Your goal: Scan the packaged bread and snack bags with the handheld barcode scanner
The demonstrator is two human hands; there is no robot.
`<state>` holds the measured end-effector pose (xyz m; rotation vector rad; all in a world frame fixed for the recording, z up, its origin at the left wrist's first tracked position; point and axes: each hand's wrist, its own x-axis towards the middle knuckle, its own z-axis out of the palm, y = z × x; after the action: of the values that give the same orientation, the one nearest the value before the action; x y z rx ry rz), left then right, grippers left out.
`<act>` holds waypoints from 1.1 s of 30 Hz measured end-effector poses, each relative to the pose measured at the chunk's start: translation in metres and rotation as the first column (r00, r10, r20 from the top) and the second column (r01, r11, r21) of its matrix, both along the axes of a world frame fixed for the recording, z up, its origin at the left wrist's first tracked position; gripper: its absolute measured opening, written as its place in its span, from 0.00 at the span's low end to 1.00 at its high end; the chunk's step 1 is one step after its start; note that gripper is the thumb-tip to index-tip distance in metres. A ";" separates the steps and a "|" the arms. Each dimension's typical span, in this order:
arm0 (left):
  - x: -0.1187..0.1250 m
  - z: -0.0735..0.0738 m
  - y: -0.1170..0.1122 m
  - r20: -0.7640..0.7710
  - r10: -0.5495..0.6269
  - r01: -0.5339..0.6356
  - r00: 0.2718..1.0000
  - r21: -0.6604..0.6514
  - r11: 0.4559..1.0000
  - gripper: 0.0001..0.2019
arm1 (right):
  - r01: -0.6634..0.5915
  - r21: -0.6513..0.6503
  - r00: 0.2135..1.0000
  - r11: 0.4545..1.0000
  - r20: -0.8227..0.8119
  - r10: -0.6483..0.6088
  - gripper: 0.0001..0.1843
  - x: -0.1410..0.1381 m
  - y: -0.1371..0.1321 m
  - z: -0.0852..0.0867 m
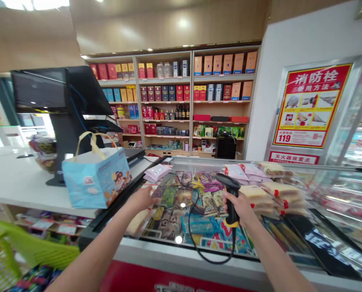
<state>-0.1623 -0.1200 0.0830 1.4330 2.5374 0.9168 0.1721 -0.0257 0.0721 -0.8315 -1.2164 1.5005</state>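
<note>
My right hand (241, 209) is wrapped round the handle of a black barcode scanner (229, 184) with a yellow base; its black cable (205, 247) loops down over the glass lid. My left hand (144, 198) reaches onto the glass top of a chest freezer (181, 243), fingers closed on the edge of a dark printed packet (165, 194). Several colourful snack packets (205, 190) lie on the glass between my hands. A pink packet (157, 172) sits just beyond my left hand.
A light-blue gift bag (95, 182) with yellow handles stands on the white counter (13, 178), beside a black till screen (59, 93). Wrapped sandwiches (272, 190) are stacked right of the scanner. Shelves of boxed goods (175, 93) fill the back wall. A green basket (22, 247) sits lower left.
</note>
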 end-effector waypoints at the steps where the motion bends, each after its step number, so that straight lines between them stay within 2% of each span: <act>1: -0.018 0.000 -0.017 -0.074 0.040 -0.047 0.996 -0.097 0.994 0.21 | -0.015 -0.002 1.000 1.000 0.007 0.015 0.18 -0.005 0.000 0.000; 3: -0.045 -0.005 -0.042 -0.123 0.086 -0.109 0.989 -0.196 0.975 0.25 | -0.049 -0.011 0.998 0.999 0.029 0.050 0.17 -0.015 0.000 0.001; 5: -0.059 -0.012 -0.054 -0.098 0.100 -0.120 0.990 -0.229 0.966 0.26 | -0.093 -0.009 0.994 0.996 0.055 0.093 0.17 -0.025 0.001 0.001; 8: -0.064 -0.021 -0.054 0.008 0.142 -0.139 0.990 -0.168 0.976 0.24 | -0.137 0.007 0.989 0.990 0.063 0.137 0.17 -0.039 0.005 -0.002; 10: -0.063 -0.023 -0.050 0.193 0.148 -0.131 0.970 -0.096 0.987 0.22 | -0.142 0.011 0.989 0.990 0.050 0.141 0.17 -0.048 0.010 -0.005; 11: -0.061 -0.023 -0.048 0.332 0.120 -0.104 0.936 -0.066 0.992 0.21 | -0.139 0.004 0.989 0.990 0.046 0.139 0.17 -0.053 0.013 -0.007; 12: -0.060 -0.022 -0.045 0.485 0.069 -0.058 0.872 -0.037 0.998 0.20 | -0.139 -0.007 0.989 0.990 0.045 0.139 0.17 -0.057 0.015 -0.008; 14: -0.053 -0.021 -0.036 0.737 -0.059 0.033 0.674 0.050 0.998 0.19 | -0.140 -0.035 0.989 0.989 0.049 0.142 0.17 -0.065 0.021 -0.007; 15: -0.048 -0.019 -0.029 0.807 -0.121 0.045 0.577 0.117 0.992 0.18 | -0.146 -0.046 0.988 0.988 0.049 0.148 0.17 -0.068 0.025 -0.006; 17: -0.035 -0.016 -0.005 0.861 -0.219 -0.032 0.459 0.262 0.965 0.18 | -0.166 -0.045 0.985 0.985 0.037 0.168 0.18 -0.075 0.030 -0.004; 21: 0.003 -0.013 0.068 0.858 -0.342 -0.299 0.384 0.466 0.833 0.10 | -0.199 -0.013 0.980 0.980 0.007 0.199 0.19 -0.085 0.038 -0.005; 23: 0.021 -0.017 0.107 0.846 -0.379 -0.368 0.376 0.512 0.776 0.08 | -0.207 0.010 0.978 0.978 0.013 0.206 0.20 -0.085 0.040 -0.010; 26: 0.041 -0.032 0.149 0.803 -0.419 -0.351 0.423 0.571 0.742 0.10 | -0.214 0.031 0.975 0.976 0.059 0.212 0.20 -0.081 0.041 -0.018; 29: 0.046 -0.051 0.171 0.771 -0.433 -0.321 0.466 0.604 0.729 0.13 | -0.212 0.026 0.969 0.977 0.131 0.207 0.19 -0.075 0.039 -0.022; 33: 0.041 -0.069 0.181 0.727 -0.397 -0.288 0.561 0.620 0.729 0.14 | -0.229 0.031 0.952 0.973 0.215 0.217 0.18 -0.073 0.034 -0.021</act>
<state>-0.1216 0.0613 0.0137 0.7598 1.4114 2.0641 0.0993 0.0088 0.0506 -0.8541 -1.5458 1.5789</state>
